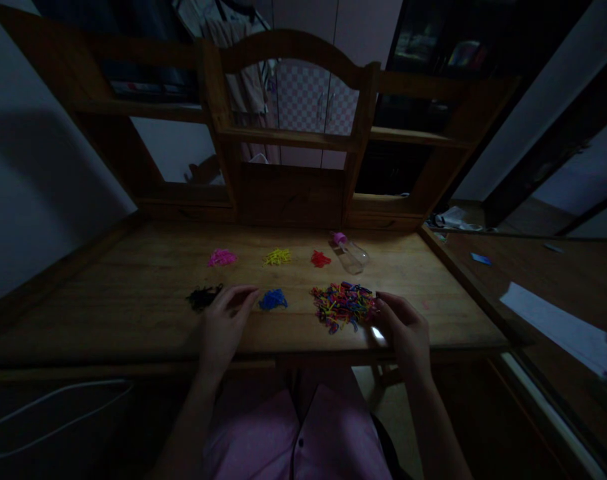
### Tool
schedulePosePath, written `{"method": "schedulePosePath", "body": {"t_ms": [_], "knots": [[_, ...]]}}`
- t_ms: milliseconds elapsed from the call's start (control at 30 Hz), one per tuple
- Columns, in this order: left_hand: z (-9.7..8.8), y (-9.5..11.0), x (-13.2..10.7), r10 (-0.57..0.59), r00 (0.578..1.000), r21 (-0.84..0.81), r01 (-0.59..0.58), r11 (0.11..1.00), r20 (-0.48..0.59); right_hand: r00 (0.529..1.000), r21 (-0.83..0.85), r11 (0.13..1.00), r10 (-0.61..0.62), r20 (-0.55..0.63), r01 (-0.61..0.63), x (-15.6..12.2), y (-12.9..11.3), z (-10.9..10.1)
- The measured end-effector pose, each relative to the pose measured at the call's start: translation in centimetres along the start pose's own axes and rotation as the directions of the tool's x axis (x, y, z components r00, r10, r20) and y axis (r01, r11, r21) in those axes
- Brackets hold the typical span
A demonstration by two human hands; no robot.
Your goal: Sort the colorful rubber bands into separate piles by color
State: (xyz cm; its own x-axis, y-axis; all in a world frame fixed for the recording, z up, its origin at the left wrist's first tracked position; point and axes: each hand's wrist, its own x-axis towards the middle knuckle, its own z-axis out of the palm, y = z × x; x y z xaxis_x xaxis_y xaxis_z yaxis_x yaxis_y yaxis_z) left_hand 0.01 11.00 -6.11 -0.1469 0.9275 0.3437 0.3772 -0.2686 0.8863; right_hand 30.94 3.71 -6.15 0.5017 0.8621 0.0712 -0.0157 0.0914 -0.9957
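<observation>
My left hand (228, 317) hovers between a pile of black rubber bands (203, 297) and a pile of blue rubber bands (273, 299). Its thumb and index fingertip come together; whatever may be between them is too small to see. At the right edge of a mixed-colour heap of small rubber bands (344, 305), my right hand (406, 325) pinches a small dark rubber band. Farther back lie separate piles of pink rubber bands (222, 257), yellow rubber bands (278, 257) and red rubber bands (320, 259).
A clear bottle (352, 257) with a pink cap lies behind the mixed heap. The wooden desk (148, 280) has a shelf unit (288, 137) along its back. Folded white paper (556, 323) rests on the lower surface to the right. The light is dim.
</observation>
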Motion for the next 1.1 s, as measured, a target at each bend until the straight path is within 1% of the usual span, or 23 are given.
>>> {"method": "schedulePosePath", "body": {"t_ms": [67,133,233,433,567,733,900,1000,1100], "knots": [[0.3,-0.2,-0.2,-0.119,0.993,-0.122,0.119,0.985,0.007,1.000,0.009,1.000,0.004,-0.008,-0.004,0.0,0.1,0.0],[0.6,-0.3,-0.2,-0.205,0.978,-0.197,0.206,0.958,0.027,1.000,0.006,1.000,-0.001,-0.009,0.001,-0.1,-0.1,0.1],[0.6,-0.7,0.0,-0.256,0.966,-0.265,0.257,0.930,0.039,1.000,-0.007,1.000,-0.008,-0.011,0.008,-0.1,-0.4,0.1],[0.5,-1.2,0.1,-0.293,0.953,-0.328,0.301,0.895,0.073,0.995,0.049,0.996,0.073,-0.061,-0.070,0.0,-0.4,0.2],[0.6,-1.1,-0.1,-0.293,0.952,-0.353,0.304,0.885,0.085,0.995,0.042,0.996,0.078,-0.065,-0.076,-0.2,-0.4,0.6],[0.4,-0.7,-0.1,-0.286,0.950,-0.362,0.312,0.879,0.124,0.998,0.089,0.994,0.058,-0.019,-0.056,-0.7,-0.8,1.2],[0.2,-0.7,-0.1,-0.260,0.947,-0.356,0.313,0.881,0.190,0.999,0.070,0.997,0.023,0.039,-0.025,-1.0,-1.6,1.9],[0.3,-0.9,-0.2,-0.260,0.947,-0.351,0.313,0.882,0.191,0.998,0.067,0.998,-0.002,0.064,-0.002,-1.1,-2.0,2.4],[0.3,-0.9,-0.3,-0.233,0.951,-0.347,0.292,0.891,0.201,0.997,0.052,0.999,-0.016,0.081,0.012,-1.3,-2.3,2.9]]}}
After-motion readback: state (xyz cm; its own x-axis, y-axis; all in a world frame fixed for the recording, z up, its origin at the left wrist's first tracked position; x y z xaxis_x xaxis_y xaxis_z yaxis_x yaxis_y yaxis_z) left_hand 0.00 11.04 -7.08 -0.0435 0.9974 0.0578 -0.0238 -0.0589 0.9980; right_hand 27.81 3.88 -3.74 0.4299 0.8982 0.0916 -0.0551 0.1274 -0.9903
